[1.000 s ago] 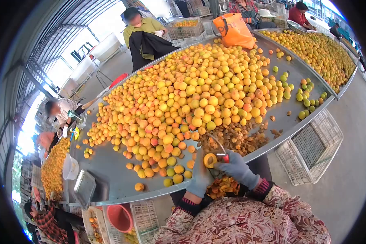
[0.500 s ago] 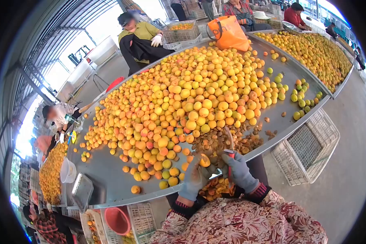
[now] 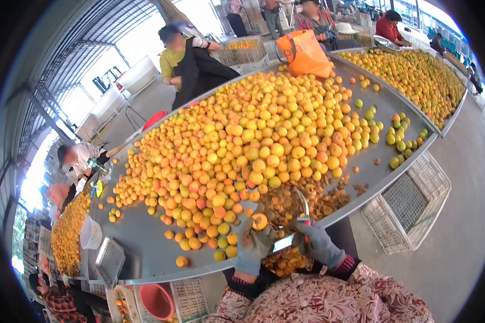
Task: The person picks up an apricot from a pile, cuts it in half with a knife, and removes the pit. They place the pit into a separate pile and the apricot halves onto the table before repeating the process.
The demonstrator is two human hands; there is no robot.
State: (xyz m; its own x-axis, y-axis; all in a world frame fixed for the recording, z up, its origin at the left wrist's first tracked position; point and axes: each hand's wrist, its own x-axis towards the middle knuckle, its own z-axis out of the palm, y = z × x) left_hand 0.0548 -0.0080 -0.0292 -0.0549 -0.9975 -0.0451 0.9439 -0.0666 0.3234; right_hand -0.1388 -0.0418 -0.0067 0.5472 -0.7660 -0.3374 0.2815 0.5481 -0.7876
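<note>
My left hand, in a grey glove, has its fingers wrapped round an orange-yellow apricot whose end shows a pale, darker-centred spot. In my right hand, gloved too, is a red-handled tool with a long curved metal blade pointing up and away from me. Its lower end sticks out below the fist. Beyond both hands lies a heap of brown pits and scraps on the metal table. Below the table edge, between my wrists, are orange fruit pieces.
A large apricot pile covers the table's middle, with greener fruit to the right. An orange bag stands at the far edge. White crates, a red bucket and a metal tray surround me. Several people work nearby.
The blade has tilted and now shows more fully; both hands have drawn slightly apart. The apricot has turned in my left hand. Across the table, a person in dark clothing has risen and reaches rightward.
</note>
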